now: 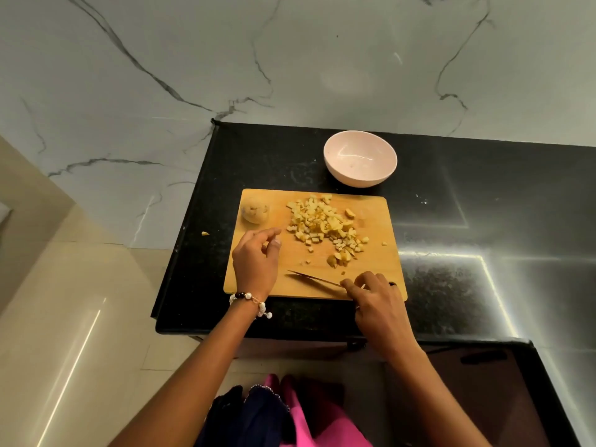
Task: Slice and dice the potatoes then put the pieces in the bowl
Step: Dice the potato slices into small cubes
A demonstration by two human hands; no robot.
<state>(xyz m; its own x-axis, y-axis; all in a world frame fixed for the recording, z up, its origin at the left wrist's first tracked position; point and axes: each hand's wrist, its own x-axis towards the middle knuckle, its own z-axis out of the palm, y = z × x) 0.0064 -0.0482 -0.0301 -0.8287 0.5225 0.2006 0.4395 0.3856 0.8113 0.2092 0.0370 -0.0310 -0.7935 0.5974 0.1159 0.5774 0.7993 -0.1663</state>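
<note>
A wooden cutting board (258, 288) lies on the black counter. A heap of diced potato pieces (325, 224) covers its middle. One whole potato (254, 210) sits at the board's far left corner. A knife (314, 279) lies flat along the near edge, blade pointing left. My right hand (377, 301) is over the knife's handle end, fingers curled around it. My left hand (256, 256) hovers over the board's left side, fingers loosely bent, holding nothing. A pale pink bowl (360, 158) stands beyond the board; apart from a few specks inside, it looks empty.
A stray potato bit (205, 233) lies on the counter left of the board, another (384, 243) near the board's right edge. The counter's left edge (180, 237) drops to a tiled floor. A marble wall rises behind.
</note>
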